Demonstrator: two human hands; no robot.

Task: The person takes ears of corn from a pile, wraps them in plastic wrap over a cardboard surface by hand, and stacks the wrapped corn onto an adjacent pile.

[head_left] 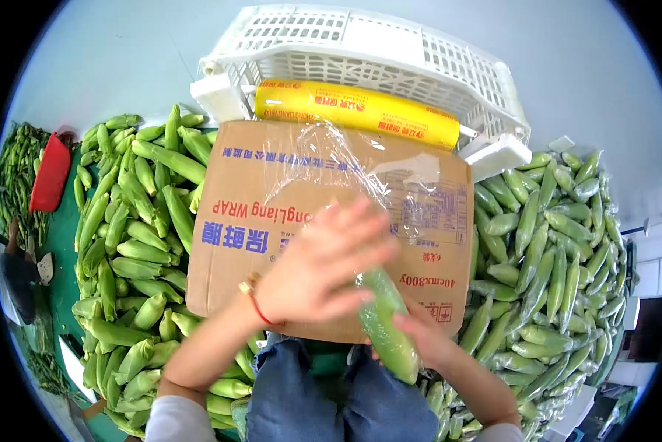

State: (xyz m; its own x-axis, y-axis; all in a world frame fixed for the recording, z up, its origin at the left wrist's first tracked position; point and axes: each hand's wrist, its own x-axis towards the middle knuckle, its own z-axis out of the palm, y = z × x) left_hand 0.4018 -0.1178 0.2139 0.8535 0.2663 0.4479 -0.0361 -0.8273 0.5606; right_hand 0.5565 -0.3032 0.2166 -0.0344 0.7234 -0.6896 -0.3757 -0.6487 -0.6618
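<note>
An ear of corn in green husk point(388, 324), covered in clear film, lies tilted over the near edge of a cardboard box point(231, 283). My right hand point(419, 335) grips its lower part. Above the box, beside the corn's upper end, my left hand point(331, 258) has its fingers spread and is blurred by motion. Clear film point(331, 151) stretches over the box top from a yellow roll point(356, 110) at the box's far edge.
Unwrapped corn point(143, 250) is heaped left of the box, film-wrapped corn point(548, 272) on the right. A white plastic crate point(382, 44) stands behind the roll. At far left are a red container point(49, 173) and part of another person point(18, 276).
</note>
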